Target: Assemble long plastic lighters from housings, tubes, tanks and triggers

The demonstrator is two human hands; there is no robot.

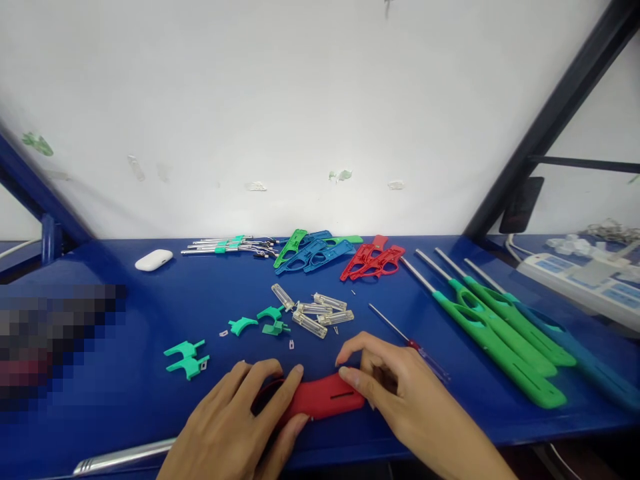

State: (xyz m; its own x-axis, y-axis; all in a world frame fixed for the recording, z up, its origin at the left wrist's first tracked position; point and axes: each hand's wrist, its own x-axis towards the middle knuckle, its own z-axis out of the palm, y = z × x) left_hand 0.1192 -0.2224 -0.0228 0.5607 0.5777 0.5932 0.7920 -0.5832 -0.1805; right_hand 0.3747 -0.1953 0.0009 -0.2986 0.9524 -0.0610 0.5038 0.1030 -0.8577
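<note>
A red long-necked lighter [325, 398] lies at the front edge of the blue table, its slotted handle toward the right. Its metal tube [125, 457] sticks out to the left from beneath my left hand [240, 413]. That hand is closed over the handle's loop, thumb on the near side. My right hand [385, 383] is at the handle's right end, thumb tip against the red plastic and index finger curled close to the thumb. A screwdriver [413, 343] lies just beyond my right hand. Clear fuel tanks [310, 325] and green trigger pieces [187, 360] lie beyond both hands.
Finished green lighters [500, 340] and a blue lighter [575, 343] lie at right. Red shell halves [373, 260], blue shell halves [315, 253] and metal tubes with wires [225, 247] line the back. A white case [154, 260] sits back left; a power strip [580, 280] stands far right.
</note>
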